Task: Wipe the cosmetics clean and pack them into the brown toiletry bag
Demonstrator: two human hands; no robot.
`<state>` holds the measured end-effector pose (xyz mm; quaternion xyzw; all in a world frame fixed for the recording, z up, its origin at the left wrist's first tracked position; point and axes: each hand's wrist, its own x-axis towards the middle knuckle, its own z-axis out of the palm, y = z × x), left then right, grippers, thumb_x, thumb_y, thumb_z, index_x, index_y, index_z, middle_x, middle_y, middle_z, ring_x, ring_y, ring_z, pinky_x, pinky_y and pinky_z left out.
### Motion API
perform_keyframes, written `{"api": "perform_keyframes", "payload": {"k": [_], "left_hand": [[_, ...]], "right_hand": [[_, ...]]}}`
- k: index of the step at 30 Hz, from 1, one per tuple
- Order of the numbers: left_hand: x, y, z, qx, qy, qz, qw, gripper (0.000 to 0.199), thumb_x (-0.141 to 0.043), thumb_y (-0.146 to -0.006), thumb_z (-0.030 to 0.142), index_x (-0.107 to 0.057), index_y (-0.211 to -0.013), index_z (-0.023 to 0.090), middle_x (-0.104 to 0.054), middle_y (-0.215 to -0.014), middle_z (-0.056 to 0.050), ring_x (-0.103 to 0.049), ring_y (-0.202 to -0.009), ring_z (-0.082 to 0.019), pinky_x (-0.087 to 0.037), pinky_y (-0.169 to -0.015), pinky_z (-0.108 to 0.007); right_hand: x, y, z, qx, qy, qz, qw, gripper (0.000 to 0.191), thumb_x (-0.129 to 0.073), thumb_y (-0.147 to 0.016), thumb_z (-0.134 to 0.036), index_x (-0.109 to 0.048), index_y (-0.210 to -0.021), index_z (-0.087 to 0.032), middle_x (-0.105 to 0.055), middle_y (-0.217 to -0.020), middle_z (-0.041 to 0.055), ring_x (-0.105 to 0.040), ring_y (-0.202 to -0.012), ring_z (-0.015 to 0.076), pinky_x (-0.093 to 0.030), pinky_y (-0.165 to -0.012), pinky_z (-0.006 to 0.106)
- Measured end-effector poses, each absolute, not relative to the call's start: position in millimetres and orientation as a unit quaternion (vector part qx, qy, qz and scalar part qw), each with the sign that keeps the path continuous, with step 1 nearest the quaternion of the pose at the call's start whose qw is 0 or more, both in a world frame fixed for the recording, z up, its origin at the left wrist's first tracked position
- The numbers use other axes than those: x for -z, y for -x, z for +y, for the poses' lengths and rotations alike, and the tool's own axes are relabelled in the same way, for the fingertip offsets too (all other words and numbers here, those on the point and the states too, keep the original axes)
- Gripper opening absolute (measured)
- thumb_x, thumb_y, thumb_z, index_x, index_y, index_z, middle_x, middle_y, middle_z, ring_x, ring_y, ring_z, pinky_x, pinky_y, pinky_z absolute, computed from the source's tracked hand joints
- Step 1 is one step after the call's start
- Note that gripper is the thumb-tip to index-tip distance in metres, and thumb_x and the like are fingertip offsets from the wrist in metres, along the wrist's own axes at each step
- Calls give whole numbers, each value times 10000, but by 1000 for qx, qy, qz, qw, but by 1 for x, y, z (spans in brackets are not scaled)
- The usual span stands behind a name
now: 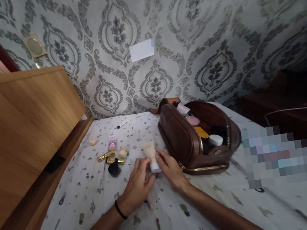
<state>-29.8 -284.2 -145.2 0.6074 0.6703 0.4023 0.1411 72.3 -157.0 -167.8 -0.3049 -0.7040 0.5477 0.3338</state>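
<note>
A cream-coloured tube with a white cap point(151, 157) is held upright, cap down, between my two hands over the patterned white cloth point(98, 211). My left hand point(137, 183) has its fingers on the tube's left side near the cap. My right hand point(171, 168) grips its right side. Just right of my right hand stands an open brown leather bag point(181, 136), with a white-lidded jar point(215, 140), a yellow item point(201, 132) and pink items showing inside. A pale, partly hidden item point(151, 200) lies beneath my left hand.
Left of my hands lie a black round case point(114, 169), gold tubes point(106, 156), a small jar point(123, 152), a pink tube point(112, 142) and a cream round item point(92, 141). A wooden cabinet point(27, 137) borders the left; the patterned wall point(165, 78) stands behind.
</note>
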Motion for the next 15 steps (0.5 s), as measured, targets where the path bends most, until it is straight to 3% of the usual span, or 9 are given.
{"api": "perform_keyframes", "payload": {"k": [3,6,11,15], "left_hand": [[148,32,-285,-394,-630,656,131,317,-465,-916,131,-506,-1212,236,-558,-1129,-80,-560,-1059,-213,-489,-929,-373],[144,44,-282,-383,-629,669,101,218,-422,-951,160,-577,-1091,224,-593,-1024,-62,-585,-977,-200,-487,-887,-352],[128,97,-275,-326,-561,759,-43,227,-399,-937,184,-608,-1022,211,-611,-998,-64,-568,-1004,-223,-453,-922,-370],[112,144,-288,-319,-504,800,-62,243,-380,-947,279,-607,-977,197,-638,-988,-77,-577,-995,-240,-444,-901,-378]], "right_hand": [[175,-73,-156,-501,301,-738,337,460,-541,-853,-440,-636,-1193,-146,-706,-1097,143,-643,-1035,301,-459,-982,495],[180,-77,-160,-439,277,-782,346,410,-475,-903,-375,-612,-1212,-141,-682,-1160,154,-645,-1049,271,-498,-943,457],[176,-83,-166,-430,272,-796,328,391,-419,-954,-359,-592,-1219,-129,-665,-1174,159,-648,-1022,245,-527,-885,402],[175,-84,-167,-415,268,-799,342,409,-402,-963,-349,-584,-1231,-99,-642,-1174,174,-614,-1077,260,-495,-950,431]]}}
